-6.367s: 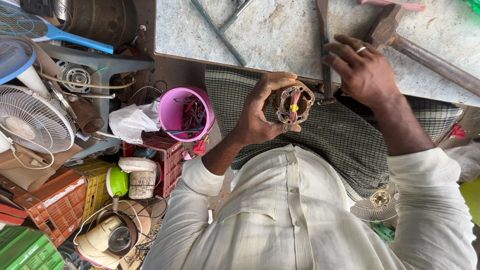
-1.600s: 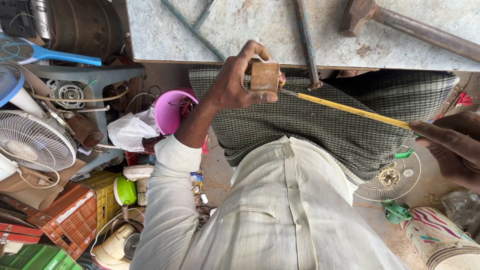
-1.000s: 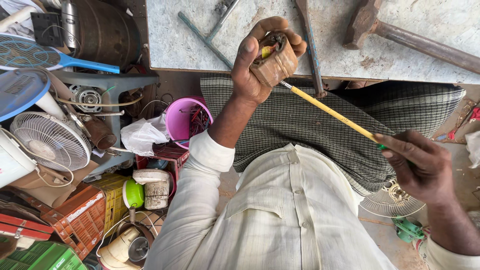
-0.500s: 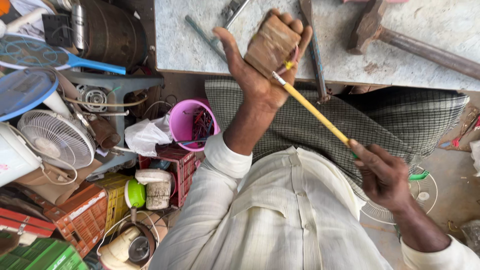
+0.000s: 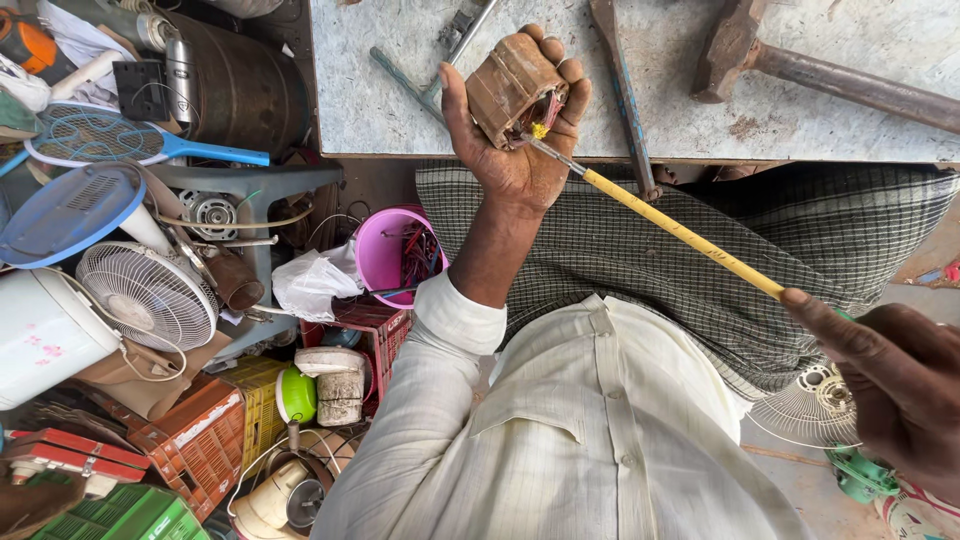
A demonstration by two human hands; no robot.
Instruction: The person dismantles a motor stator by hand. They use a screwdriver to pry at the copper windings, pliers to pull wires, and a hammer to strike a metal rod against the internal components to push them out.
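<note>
Bright even daylight, sharp, soft shadows

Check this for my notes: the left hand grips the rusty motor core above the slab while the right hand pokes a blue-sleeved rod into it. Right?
Not quite. The head view shows the rod is yellow-sleeved, not blue. Otherwise correct: the left hand grips the rusty motor core above the slab, and the right hand holds the rod's other end.

Crumpled white bag (image 5: 312,283): soft plastic package, lying just left of the pink bucket (image 5: 385,255).
Orange crate (image 5: 195,440): slatted plastic box, low on the left among the clutter.
Yellow crate (image 5: 255,400): slatted box beside the orange one.
Green crate (image 5: 130,515): bottom left corner.
Labels, signs, screens: none visible.
</note>
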